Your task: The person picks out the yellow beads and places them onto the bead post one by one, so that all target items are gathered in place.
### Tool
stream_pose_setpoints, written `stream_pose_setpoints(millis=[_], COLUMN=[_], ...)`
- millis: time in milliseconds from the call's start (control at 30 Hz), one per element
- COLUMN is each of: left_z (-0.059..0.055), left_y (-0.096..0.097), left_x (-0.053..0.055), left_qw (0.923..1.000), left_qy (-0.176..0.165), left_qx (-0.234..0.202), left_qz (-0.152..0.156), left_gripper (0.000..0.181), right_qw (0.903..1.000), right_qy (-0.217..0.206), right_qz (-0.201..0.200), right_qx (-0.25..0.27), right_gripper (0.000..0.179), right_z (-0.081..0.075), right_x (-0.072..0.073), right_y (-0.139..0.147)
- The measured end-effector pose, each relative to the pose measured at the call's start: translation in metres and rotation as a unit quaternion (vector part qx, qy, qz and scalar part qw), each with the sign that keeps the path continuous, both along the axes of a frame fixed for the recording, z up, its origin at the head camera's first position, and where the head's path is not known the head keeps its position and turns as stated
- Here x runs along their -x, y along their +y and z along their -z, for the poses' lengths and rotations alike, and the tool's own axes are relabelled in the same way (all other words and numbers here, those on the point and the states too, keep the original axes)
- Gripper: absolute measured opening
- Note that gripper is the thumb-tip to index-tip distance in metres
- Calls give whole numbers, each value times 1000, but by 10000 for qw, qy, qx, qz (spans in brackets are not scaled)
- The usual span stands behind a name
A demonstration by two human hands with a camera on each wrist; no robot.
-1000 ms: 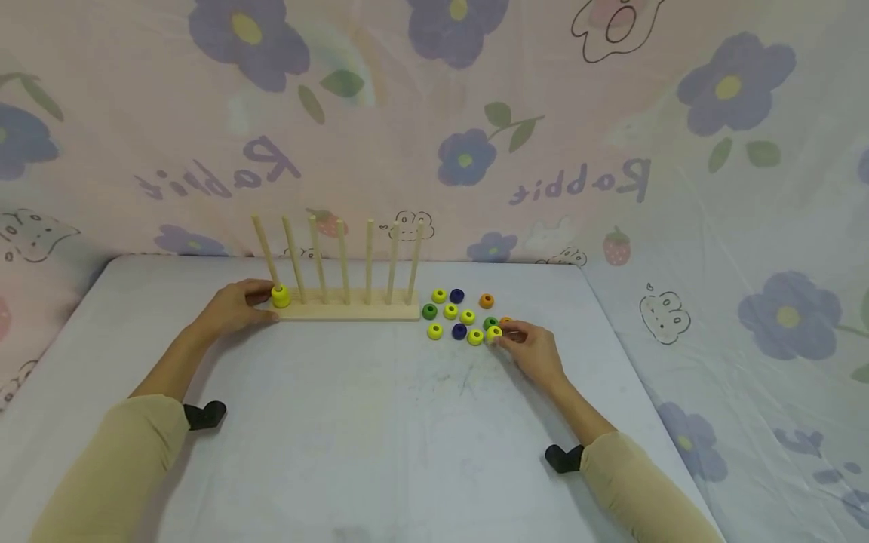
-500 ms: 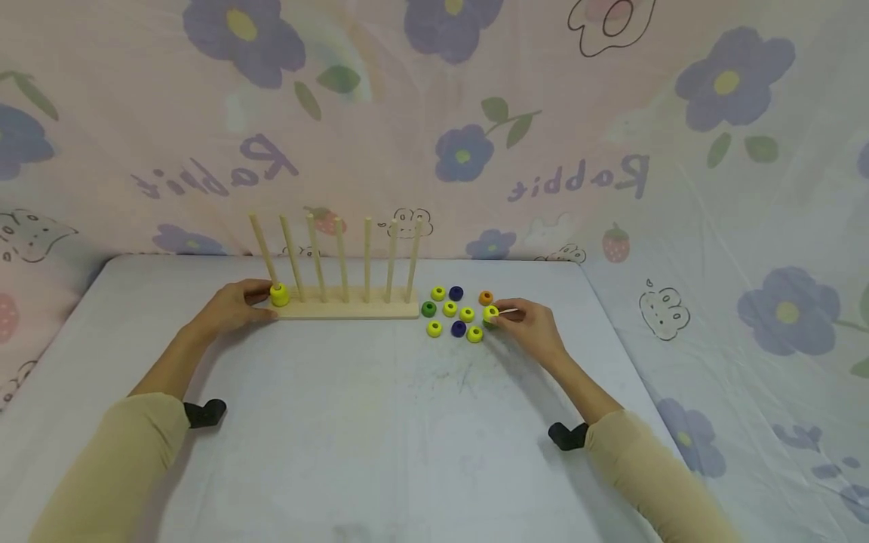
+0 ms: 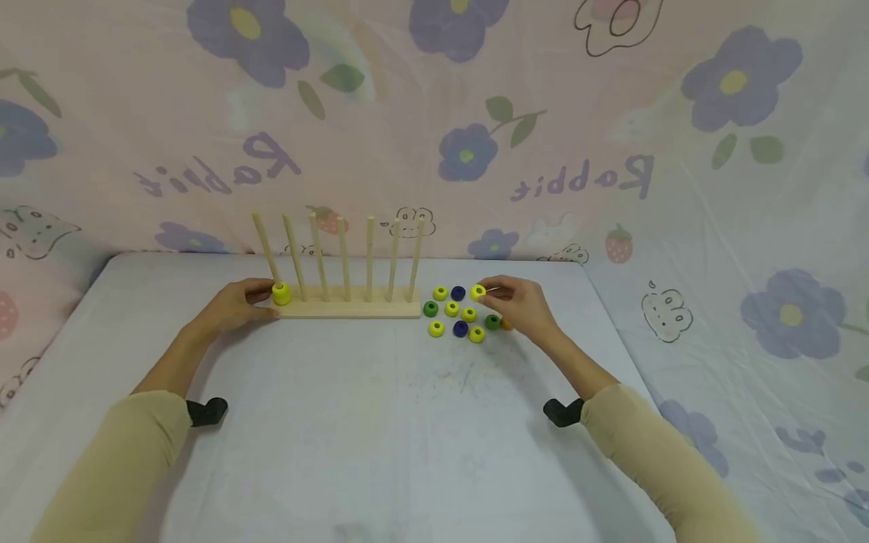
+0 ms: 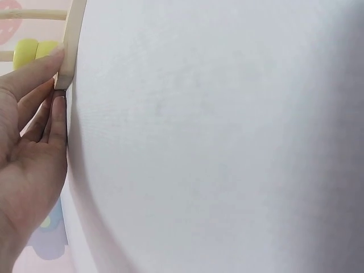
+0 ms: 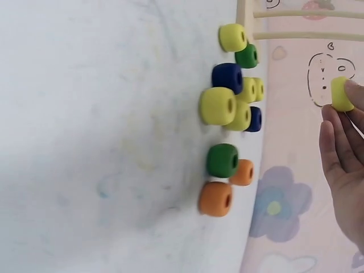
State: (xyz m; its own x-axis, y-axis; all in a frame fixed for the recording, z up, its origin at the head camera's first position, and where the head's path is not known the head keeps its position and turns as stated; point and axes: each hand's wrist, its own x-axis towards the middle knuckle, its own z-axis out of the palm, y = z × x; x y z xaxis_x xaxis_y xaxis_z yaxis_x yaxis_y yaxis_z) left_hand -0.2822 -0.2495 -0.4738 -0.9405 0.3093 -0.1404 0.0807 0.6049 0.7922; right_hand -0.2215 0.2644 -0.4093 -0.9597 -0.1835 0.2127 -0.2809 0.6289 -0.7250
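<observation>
- A printed backdrop (image 3: 380, 136) with flowers and mirrored "Rabbit" lettering rises behind the worktop.
- The white worktop (image 3: 353, 422) carries everything.
- The wooden rack (image 3: 346, 309), seven upright pegs on a flat base, stands near its far edge.
- The left hand (image 3: 232, 308) grips the rack's left end between thumb and fingers.
- The right hand (image 3: 523, 305) pinches a yellow bead (image 3: 478, 292) above the worktop.
- Two stacked yellow beads (image 3: 281, 294) sit on the leftmost peg.
- Loose beads (image 3: 468, 314) lie right of the rack: five yellow, two blue, two green, two orange.
</observation>
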Motion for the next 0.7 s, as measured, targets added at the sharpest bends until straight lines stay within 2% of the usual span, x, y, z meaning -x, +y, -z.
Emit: stream_pose_setpoints(millis=[333,500,700], left_z=[0,0,3], left_y=[2,2,0], left_x=[0,0,1], left_qw=[9998,9998,9998], left_qy=[22,27,-69], left_qx=[-192,-194,-189], left_qz=[28,16,-11], left_gripper=[77,76,77], right_qw=[9981,9969,9930], right_qy=[366,392,655], right_qz=[-499,-670,-949], right_qx=[31,134,247], right_gripper=[30,30,29], right_z=[-32,-43,-54], right_x=[17,22,31], right_y=[-23,-33,-42])
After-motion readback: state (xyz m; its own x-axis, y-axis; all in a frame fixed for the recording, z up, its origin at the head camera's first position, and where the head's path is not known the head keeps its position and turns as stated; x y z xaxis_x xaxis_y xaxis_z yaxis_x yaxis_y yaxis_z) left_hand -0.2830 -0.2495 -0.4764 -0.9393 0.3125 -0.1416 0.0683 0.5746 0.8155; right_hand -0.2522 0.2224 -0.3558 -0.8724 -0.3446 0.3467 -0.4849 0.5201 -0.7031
